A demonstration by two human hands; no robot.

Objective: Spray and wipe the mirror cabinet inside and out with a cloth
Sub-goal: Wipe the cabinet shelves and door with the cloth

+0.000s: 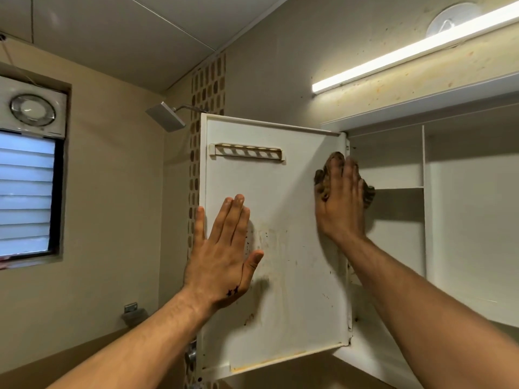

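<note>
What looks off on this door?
The door is stained on its inner face: yellowish streaks and dark specks low in the middle, beside the left hand, and a rusty line along the bottom lip. The right hand presses the cloth up near the hinge side, away from them. Nothing looks broken.
</note>
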